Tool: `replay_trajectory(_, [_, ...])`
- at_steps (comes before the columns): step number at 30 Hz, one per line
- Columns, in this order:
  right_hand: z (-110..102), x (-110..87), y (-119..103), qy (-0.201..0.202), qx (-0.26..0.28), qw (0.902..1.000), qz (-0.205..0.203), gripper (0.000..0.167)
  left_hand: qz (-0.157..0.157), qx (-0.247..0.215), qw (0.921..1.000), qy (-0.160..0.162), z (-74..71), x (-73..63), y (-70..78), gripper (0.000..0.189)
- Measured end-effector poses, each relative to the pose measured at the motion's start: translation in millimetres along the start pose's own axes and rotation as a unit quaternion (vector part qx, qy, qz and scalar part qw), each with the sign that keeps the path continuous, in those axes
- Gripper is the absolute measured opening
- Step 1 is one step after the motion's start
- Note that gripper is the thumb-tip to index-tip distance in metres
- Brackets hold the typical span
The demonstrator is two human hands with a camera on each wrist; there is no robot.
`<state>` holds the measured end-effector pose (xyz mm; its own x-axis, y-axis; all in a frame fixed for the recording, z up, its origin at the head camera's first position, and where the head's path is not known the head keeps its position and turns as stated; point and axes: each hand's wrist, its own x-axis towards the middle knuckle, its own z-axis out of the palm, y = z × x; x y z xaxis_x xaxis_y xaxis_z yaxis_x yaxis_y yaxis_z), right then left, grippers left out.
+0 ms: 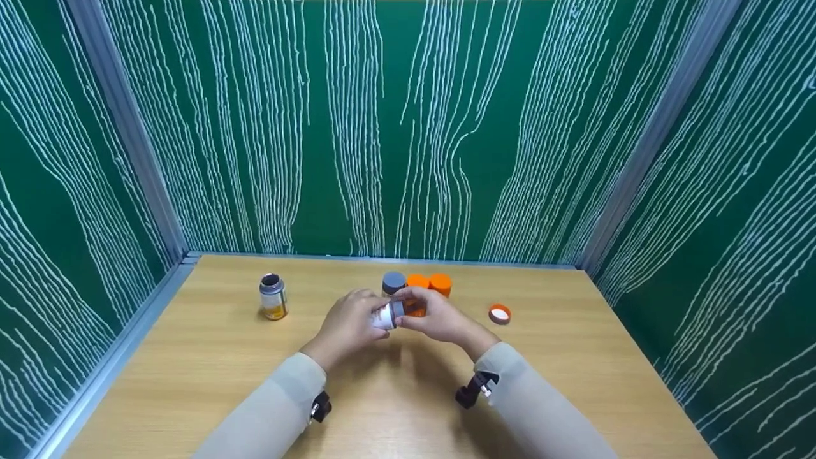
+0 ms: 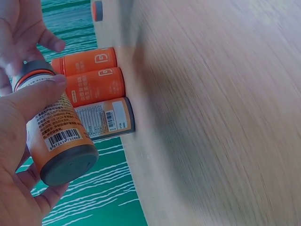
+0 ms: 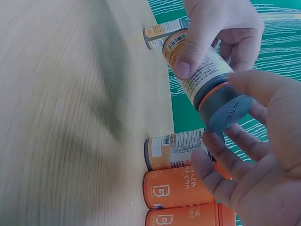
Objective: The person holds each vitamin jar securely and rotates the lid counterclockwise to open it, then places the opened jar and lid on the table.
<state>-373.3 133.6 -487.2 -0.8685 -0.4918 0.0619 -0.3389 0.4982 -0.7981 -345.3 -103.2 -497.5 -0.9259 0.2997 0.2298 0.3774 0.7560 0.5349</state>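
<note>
My left hand (image 1: pixel 349 322) grips a supplement bottle (image 2: pixel 63 122) with a white and orange label and a dark grey base, held tilted above the table. Its grey cap (image 3: pixel 225 110) with an orange ring is on the neck end. Around that cap are the thumb and fingers of my right hand (image 1: pixel 440 315), with some fingers spread loosely below it. Just behind stand two orange bottles (image 2: pixel 96 84) and a grey-capped bottle (image 3: pixel 174 148), side by side. In the head view, both hands partly cover the held bottle.
An uncapped bottle (image 1: pixel 273 298) stands at the left on the wooden table (image 1: pixel 210 357). Toward the right, a loose cap (image 1: pixel 500 313) lies with its white inside up. Green panels with white lines (image 1: pixel 350 127) enclose the table's back and sides.
</note>
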Motion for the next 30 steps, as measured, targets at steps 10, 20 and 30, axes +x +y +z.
replay_trajectory(10, [2.5,1.8,-2.5,0.027,0.049,0.9952,0.080,0.041,0.026,0.012,0.9994,0.019,-0.4,-0.2,-0.1,0.054])
replay_trajectory(20, [2.9,2.6,-0.9,0.026,0.053,0.9939,0.094,0.047,0.015,0.006,0.9998,0.013,-1.3,0.4,3.1,0.054])
replay_trajectory(30, [3.8,1.5,1.7,0.014,0.046,0.9956,0.080,0.038,-0.006,0.000,1.0000,0.002,0.1,-0.7,0.7,0.056])
